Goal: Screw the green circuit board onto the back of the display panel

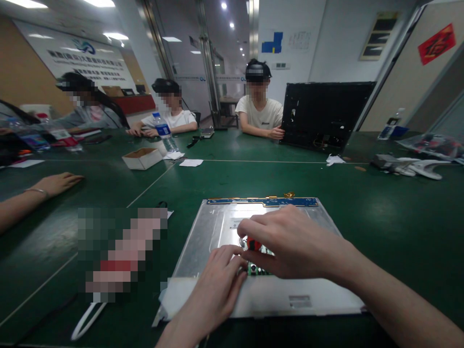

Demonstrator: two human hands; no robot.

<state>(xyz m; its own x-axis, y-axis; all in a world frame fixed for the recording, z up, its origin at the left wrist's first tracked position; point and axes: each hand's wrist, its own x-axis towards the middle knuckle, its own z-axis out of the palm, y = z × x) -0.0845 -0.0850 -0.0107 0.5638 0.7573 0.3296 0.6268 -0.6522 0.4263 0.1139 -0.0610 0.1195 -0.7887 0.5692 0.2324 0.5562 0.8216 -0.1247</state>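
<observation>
A flat metal-backed display panel (188, 246) lies in front of me, with a blue circuit strip (235, 202) along its far edge. My right hand (290, 241) is closed around a red-and-black screwdriver handle (253, 243) above a green circuit board (256, 268) on the panel; the shaft is hidden. The fingers of my left hand (223, 278) are bent and drawn together at the board's left edge, touching it. My right hand covers much of the board.
Left of the panel lies a blurred pinkish item with a white loop (87, 321). Another person's hand (61, 183) rests farther left. Beyond are an open box (143, 158), a water bottle (165, 133) and a large black panel (322, 116) held by a person. Grey-white parts (408, 166) lie right.
</observation>
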